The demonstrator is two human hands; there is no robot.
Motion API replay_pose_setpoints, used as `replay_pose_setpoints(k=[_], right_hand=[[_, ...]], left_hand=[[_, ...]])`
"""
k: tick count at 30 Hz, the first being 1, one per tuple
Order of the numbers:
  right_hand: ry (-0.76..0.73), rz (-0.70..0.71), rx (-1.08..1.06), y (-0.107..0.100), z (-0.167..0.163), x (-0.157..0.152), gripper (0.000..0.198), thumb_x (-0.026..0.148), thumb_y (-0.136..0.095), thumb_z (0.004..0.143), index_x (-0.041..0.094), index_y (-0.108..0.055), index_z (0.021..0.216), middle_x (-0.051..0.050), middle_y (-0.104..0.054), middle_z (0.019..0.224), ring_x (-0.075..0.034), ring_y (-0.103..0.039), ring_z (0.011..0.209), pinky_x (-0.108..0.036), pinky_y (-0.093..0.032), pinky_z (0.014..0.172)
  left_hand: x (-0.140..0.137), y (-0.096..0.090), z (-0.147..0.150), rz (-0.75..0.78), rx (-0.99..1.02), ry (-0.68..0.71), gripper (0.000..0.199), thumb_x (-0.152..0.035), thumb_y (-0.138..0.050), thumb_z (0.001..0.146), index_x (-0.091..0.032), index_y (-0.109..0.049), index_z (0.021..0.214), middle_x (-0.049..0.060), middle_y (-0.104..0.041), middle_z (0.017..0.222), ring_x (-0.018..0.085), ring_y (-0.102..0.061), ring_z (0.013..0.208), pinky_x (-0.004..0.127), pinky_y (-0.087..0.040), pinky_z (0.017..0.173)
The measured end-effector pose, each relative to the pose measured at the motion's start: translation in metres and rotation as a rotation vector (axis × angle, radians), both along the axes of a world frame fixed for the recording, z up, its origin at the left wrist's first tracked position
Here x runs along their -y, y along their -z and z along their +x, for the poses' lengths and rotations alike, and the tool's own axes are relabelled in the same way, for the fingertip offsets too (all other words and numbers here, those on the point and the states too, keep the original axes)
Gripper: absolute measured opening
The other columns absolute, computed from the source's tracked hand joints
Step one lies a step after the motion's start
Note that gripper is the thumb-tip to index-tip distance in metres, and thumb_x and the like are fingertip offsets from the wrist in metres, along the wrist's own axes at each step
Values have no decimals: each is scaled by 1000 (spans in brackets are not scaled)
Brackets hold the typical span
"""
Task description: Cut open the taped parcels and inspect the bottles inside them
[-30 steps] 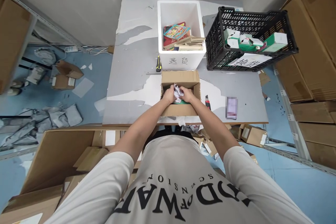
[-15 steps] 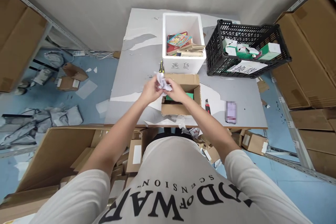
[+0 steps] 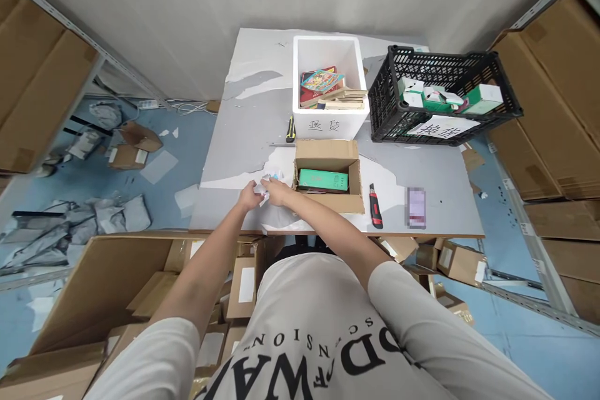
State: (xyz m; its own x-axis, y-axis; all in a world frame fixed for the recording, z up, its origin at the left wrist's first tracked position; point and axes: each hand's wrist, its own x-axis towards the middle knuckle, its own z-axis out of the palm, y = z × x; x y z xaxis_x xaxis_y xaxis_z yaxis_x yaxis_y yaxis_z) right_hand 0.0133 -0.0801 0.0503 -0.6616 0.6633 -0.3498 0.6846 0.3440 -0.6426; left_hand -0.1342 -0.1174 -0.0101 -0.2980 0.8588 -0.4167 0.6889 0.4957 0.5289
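Presumably to steady its loose folds, the crumpled paper (image 3: pixel 261 189) is pinched by the fingers of the left hand (image 3: pixel 252 195) and the right hand (image 3: pixel 277 191), at nine o'clock from the open carton (image 3: pixel 355 182). Inside, the green box (image 3: pixel 324 180) is exposed by folded-out flaps (image 3: pixel 327 149), while the red cutter (image 3: pixel 375 206) is laid at four o'clock, seemingly within easy reach.

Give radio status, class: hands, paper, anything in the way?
Left hand, right hand: both at crumpled paper, left of open carton. Green box inside carton. Nothing visibly blocking hands.
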Motion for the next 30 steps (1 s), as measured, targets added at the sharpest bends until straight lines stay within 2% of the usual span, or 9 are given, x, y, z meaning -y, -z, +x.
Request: replay_pose_setpoints(k=[3,6,9,11,13,18,22,27,30], right_hand=[[13,156,-24,-14,32,-18,46,9,-49,84,21,-53,129,-10,-55,134,-24,-55,120,-36,-45,99],[27,283,126,-20,75,-46,41,12,-48,86,21,-55,125,-10,-58,127,-25,-57,116,-36,-47,95],[-137,273,353,-10,105,-66,53,15,-60,80,23,-52,131,-14,-53,132,-31,-54,119,-40,-47,94],[-253,265,467,3,110,-71,61,21,-67,78,25,-49,136,-16,-51,133,-34,-52,121,-43,-46,95],[-310,264,538,17,106,-70,66,29,-71,77,27,-46,139,-18,-49,134,-34,-51,122,-43,-46,95],[-312,259,595,38,90,-63,70,30,-73,77,26,-43,140,-21,-47,133,-33,-57,114,-43,-48,89],[-326,269,577,39,92,-66,65,24,-69,79,25,-43,139,-20,-50,129,-31,-59,111,-41,-50,87],[-338,337,393,17,113,-76,62,29,-73,73,21,-49,129,-17,-53,121,-30,-61,103,-39,-50,84],[-241,445,171,-8,133,-83,54,30,-71,72,18,-52,121,-14,-55,116,-28,-60,100,-38,-49,84]], left_hand=[[-1,-4,4,100,-39,-74,78,-13,-65,69,-11,-32,139,21,-44,143,22,-68,97,37,-50,95],[5,-22,21,386,-25,-19,68,-19,-57,78,-9,-31,140,20,-43,141,25,-65,105,39,-53,91],[13,-43,51,590,30,374,51,-31,-55,84,-17,-46,132,14,-55,131,25,-59,114,40,-51,94],[16,-52,72,603,-8,666,44,-37,-59,83,-19,-56,123,12,-59,128,27,-55,120,44,-45,101],[17,-52,87,563,-83,813,38,-39,-59,85,-20,-61,119,12,-63,125,28,-54,122,47,-39,104],[15,-36,101,443,-203,852,27,-33,-57,89,-21,-64,113,9,-70,109,27,-55,119,48,-34,105],[12,-26,103,428,-232,840,15,-30,-56,90,-22,-67,96,8,-72,95,24,-60,109,44,-37,99],[4,-19,105,467,-275,804,17,-30,-54,92,-21,-66,85,8,-72,84,23,-62,95,40,-40,89],[-6,-16,106,465,-337,802,20,-30,-52,93,-20,-67,85,9,-71,82,24,-62,92,38,-41,83]])
